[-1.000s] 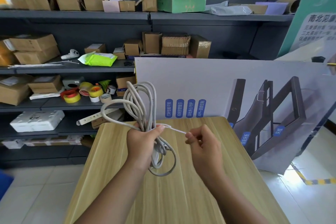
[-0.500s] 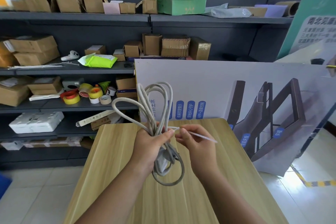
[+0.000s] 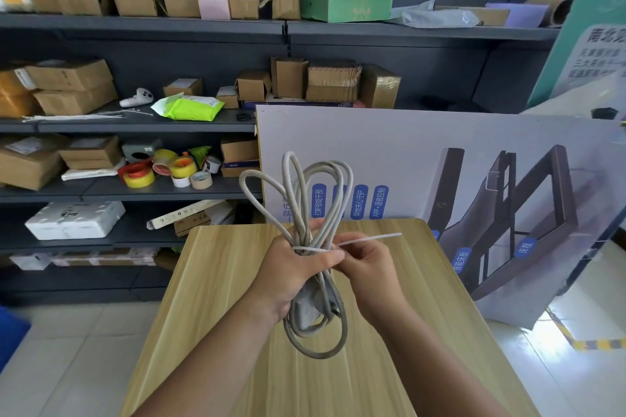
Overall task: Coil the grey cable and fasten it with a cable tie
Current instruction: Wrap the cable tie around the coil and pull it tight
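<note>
Clenched around the middle of the coiled grey round cable [image 3: 298, 200], the left hand [image 3: 298, 272] provides the main grip, pinching the bundle at its waist so the loops cannot spring apart. That bundle hangs in the air just above the pale wooden counter [image 3: 216, 298], with one set of loops fanning up above the fist and another drooping below it toward the counter top. Holding it at the narrowest point probably gives the tie the shortest path round all the strands.

Just right of the fist, a thin white plastic cable tie [image 3: 367, 239] already wraps the waist of the bundle, lying across the top of the left hand, and its free tail sticks out to the right over the counter. The right hand [image 3: 369, 264] touches the left, its fingertips pinched on the tie where band and tail meet, likely at the locking head, though that part is too small to make out. I judge the loop is closed but not yet drawn snug.
</note>
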A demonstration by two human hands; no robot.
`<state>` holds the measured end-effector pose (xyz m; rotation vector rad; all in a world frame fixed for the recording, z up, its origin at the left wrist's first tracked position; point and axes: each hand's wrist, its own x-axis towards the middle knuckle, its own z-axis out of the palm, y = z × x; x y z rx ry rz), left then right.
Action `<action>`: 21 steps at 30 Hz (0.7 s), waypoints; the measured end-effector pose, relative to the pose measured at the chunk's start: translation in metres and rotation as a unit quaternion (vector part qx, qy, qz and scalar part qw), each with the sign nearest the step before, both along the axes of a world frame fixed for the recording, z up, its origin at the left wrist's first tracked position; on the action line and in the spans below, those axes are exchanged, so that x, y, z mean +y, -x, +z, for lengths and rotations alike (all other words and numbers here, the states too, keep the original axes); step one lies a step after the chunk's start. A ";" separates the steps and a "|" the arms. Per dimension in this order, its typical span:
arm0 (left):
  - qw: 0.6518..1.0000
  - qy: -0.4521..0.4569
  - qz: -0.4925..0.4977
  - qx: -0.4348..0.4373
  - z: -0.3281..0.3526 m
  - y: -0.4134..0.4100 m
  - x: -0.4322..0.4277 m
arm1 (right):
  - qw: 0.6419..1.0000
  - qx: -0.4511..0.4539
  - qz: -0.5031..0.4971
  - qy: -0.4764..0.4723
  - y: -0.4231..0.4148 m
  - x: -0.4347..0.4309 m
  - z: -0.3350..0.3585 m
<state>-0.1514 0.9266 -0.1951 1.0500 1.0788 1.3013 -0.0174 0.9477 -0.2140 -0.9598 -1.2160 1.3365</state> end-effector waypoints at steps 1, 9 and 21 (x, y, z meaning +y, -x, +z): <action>1.000 0.002 -0.001 0.004 -0.001 -0.001 0.001 | 0.999 -0.029 -0.009 -0.014 0.001 0.000 0.000; 0.992 0.017 0.123 0.027 -0.008 0.001 0.008 | 0.989 -0.109 -0.086 -0.045 0.005 -0.004 -0.004; 0.989 0.050 0.135 0.043 -0.010 0.009 0.011 | 0.982 -0.169 -0.067 -0.047 -0.007 0.002 -0.005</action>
